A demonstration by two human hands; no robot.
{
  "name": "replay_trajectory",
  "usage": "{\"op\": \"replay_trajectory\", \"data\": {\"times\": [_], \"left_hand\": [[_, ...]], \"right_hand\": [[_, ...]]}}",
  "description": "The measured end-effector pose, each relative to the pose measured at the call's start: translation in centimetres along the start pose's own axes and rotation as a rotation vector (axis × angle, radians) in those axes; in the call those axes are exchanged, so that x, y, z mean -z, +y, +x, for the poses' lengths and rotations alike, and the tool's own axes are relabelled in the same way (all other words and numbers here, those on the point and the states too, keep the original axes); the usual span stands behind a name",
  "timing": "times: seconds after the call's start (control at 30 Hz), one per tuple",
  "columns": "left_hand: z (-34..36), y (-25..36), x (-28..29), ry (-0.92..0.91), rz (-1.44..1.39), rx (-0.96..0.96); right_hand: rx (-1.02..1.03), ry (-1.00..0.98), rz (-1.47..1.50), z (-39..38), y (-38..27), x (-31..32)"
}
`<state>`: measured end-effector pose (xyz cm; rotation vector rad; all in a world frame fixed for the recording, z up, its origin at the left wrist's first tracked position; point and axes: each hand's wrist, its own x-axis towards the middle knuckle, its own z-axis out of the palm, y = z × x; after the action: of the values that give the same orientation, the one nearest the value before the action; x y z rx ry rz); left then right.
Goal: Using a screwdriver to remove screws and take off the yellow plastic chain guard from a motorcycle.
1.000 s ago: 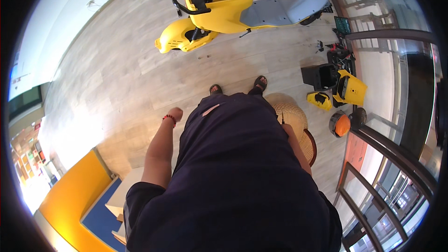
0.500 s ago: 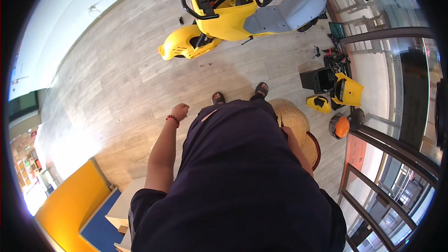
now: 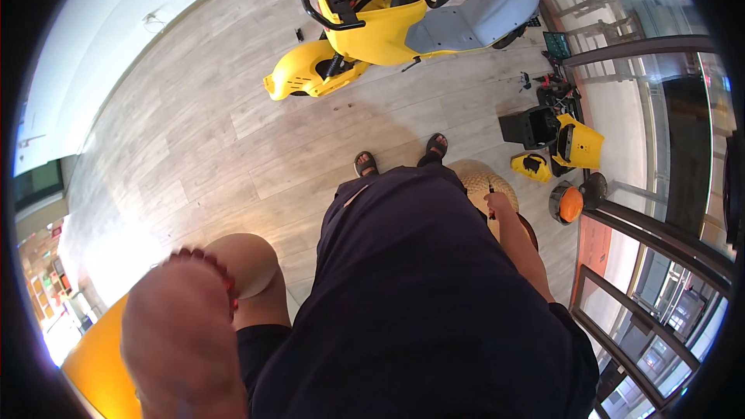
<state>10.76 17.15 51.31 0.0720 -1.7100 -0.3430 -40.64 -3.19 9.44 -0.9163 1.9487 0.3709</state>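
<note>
My left hand [image 3: 178, 334] is raised close to the camera, large and blurred, with a red bead bracelet [image 3: 213, 264] at its wrist. Its fingers cannot be made out. On the right, my right hand [image 3: 499, 203] is closed around a slim dark tool [image 3: 490, 188], too small to name exactly; it sticks up out of the fist. Below that hand stands a round woven seat [image 3: 469, 174], partly hidden by my dark shirt and right arm.
A yellow scooter [image 3: 380, 39] stands ahead, its seat raised over an open compartment. To the right lie a black bin [image 3: 529, 130], yellow panels [image 3: 578, 147] and an orange-topped round container [image 3: 570, 205], beside framed glass. A yellow partition [image 3: 97, 357] is at lower left.
My left hand has come up from beside my body toward the camera. The right hand has moved out from my side and up over the woven seat, bringing the slim tool into view.
</note>
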Motion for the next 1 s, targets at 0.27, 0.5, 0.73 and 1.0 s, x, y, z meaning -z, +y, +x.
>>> {"op": "replay_trajectory", "data": {"times": [0.27,0.5,0.73,1.0], "left_hand": [[5.7,-4.3,-4.0,-0.095,0.27,0.021],[6.4,-4.2,-3.6,-0.025,0.225,0.144],[5.7,-4.8,-4.0,0.104,0.22,-0.04],[5.1,-4.4,-3.8,0.068,0.347,0.012]], "right_hand": [[0.035,-0.046,0.017,-0.2,1.0,-1.4],[-0.101,-0.103,0.056,2.0,5.2,-2.4],[-0.108,-0.078,0.096,2.0,4.6,-2.4],[0.001,-0.054,0.028,2.0,2.9,-2.1]]}}
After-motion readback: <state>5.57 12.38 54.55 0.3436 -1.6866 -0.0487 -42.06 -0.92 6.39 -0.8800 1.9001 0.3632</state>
